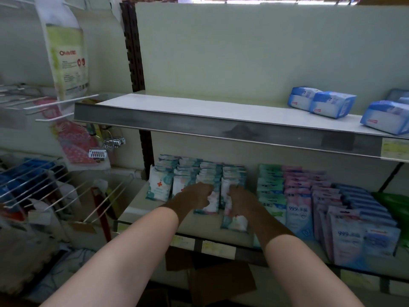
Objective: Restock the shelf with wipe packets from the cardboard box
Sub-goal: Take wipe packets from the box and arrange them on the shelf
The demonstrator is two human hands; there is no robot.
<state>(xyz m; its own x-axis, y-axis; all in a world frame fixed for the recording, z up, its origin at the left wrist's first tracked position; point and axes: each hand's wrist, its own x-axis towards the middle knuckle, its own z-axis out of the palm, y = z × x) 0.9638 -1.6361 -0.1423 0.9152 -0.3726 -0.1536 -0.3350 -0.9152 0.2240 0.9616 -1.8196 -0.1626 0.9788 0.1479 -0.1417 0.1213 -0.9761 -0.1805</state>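
Cardboard box (218, 282) below, left hand (194, 196), right hand (242, 200) gripping wipe packets (210, 200) near shelf (155, 218) edge

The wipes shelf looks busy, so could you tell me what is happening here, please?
A person is restocking wipe packets on the lower shelf. The left hand and right hand each hold the front packets of two neighbouring rows, apparently straightening them. A brown cardboard box sits below the shelf. Blue packs lie on the upper shelf.
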